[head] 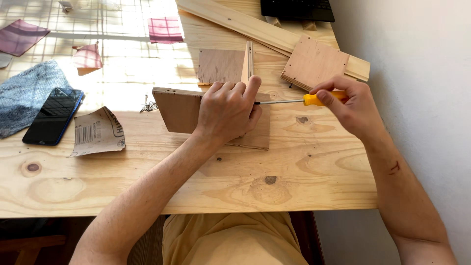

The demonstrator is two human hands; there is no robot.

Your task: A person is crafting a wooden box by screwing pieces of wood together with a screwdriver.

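My left hand grips the top edge of a brown plywood panel that stands on edge on the pine table. A second thin panel meets it at a right angle behind my fingers. My right hand holds a screwdriver with a yellow handle. Its metal shaft points left, with the tip at the panel's edge beside my left index finger.
A square plywood piece lies on long wooden planks at the back right. Small screws, a folded sandpaper sheet, a dark phone and grey cloth lie left. A white wall runs along the right.
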